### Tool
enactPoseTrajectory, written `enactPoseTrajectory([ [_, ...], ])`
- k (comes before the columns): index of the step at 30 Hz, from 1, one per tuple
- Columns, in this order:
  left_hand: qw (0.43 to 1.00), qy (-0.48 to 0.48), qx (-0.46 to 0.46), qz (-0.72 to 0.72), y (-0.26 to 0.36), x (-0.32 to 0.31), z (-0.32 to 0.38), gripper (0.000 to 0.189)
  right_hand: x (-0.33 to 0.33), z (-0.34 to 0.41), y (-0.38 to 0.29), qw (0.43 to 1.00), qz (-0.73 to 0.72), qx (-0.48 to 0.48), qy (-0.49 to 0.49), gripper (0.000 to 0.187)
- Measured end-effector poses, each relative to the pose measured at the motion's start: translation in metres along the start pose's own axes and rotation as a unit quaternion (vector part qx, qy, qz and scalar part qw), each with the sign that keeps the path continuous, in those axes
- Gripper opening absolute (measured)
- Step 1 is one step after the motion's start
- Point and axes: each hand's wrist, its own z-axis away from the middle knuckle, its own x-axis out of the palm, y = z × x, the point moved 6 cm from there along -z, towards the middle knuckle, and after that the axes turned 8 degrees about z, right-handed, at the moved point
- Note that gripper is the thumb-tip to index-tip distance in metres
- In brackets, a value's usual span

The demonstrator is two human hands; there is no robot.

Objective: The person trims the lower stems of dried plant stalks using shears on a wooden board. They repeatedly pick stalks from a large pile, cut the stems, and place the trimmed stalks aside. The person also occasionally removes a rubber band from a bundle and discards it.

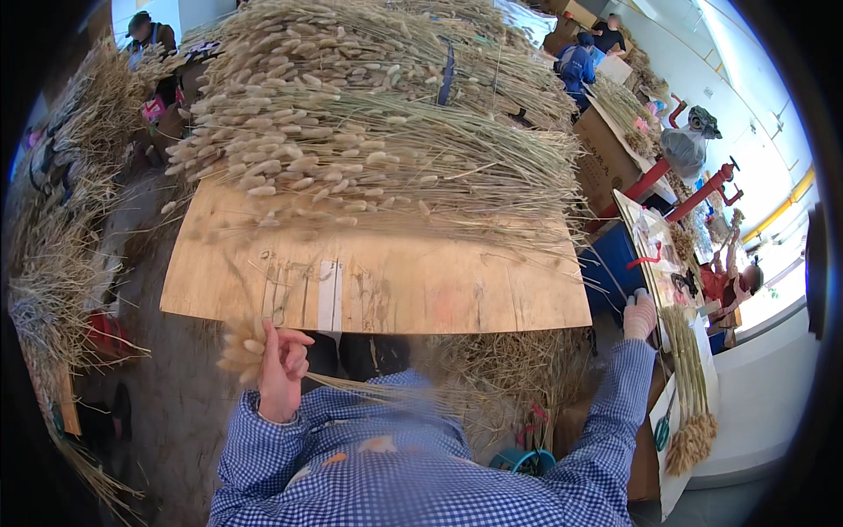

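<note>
My left hand (284,362) is closed around a small bunch of dried bunny-tail grass (245,349). The fluffy heads stick out to the left, and the thin stems trail right across the front of my checked smock. Over at the right, my right hand (640,316), which looks covered by a pale glove, reaches to the rim of a blue bin (602,270). Its fingers are bent, and whether it grips anything is hidden. Before me a large heap of bunny-tail grass (369,132) lies on a plywood board (421,283), heads to the left and stems to the right. A white marked strip (330,296) runs to the board's front edge.
A tied bundle of dried grass (688,382) and green-handled scissors (662,428) lie on the right-hand side table. Below are loose straw (514,369) and a teal bucket (523,461). Red pipes (701,191) rise at the right. Several people work farther off. Straw piles (72,250) line the left.
</note>
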Motion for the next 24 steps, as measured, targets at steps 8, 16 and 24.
enactPoseTrajectory([
  [8,1.000,-0.007,-0.006,-0.016,0.001,0.002,0.007,0.060,-0.019,0.027,-0.229,0.922,-0.248,-0.285,0.079,0.017],
  [16,1.000,0.001,0.005,0.001,0.005,-0.008,0.016,0.059,-0.026,0.033,-0.375,0.875,-0.188,-0.443,-0.058,0.016],
  [24,0.999,-0.033,0.012,-0.002,0.006,0.002,0.007,0.058,-0.070,-0.008,-0.329,0.792,-0.450,-0.411,-0.034,0.013],
])
